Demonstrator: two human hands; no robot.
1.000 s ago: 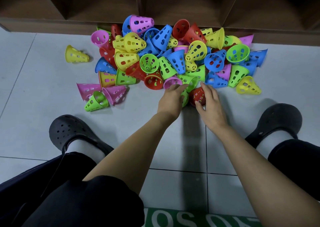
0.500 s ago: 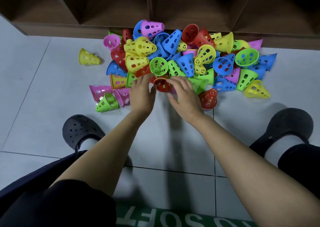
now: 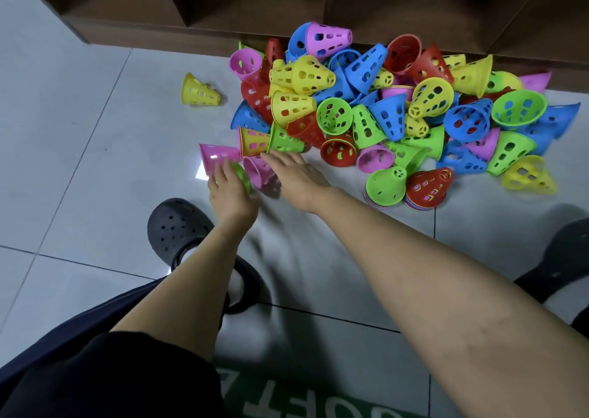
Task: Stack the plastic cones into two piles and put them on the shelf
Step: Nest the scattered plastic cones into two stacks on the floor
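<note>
Fingers (image 3: 278, 160) of right hand (image 3: 298, 177) straight and released, lying over a pink cone (image 3: 259, 174) at the near-left edge of the heap (image 3: 382, 108). Left hand (image 3: 230, 194) covers a green cone (image 3: 241, 175) just left of that. Too blurred to tell if it's gripping. Green-topped stack (image 3: 384, 189) and red-topped stack (image 3: 427, 188) stand at the heap's near edge, shelf (image 3: 223, 6) behind the heap. Suggest: take each cone by the wide rim, narrow end up, seat it square on a stack. Keep both piles even so neither tips.
</note>
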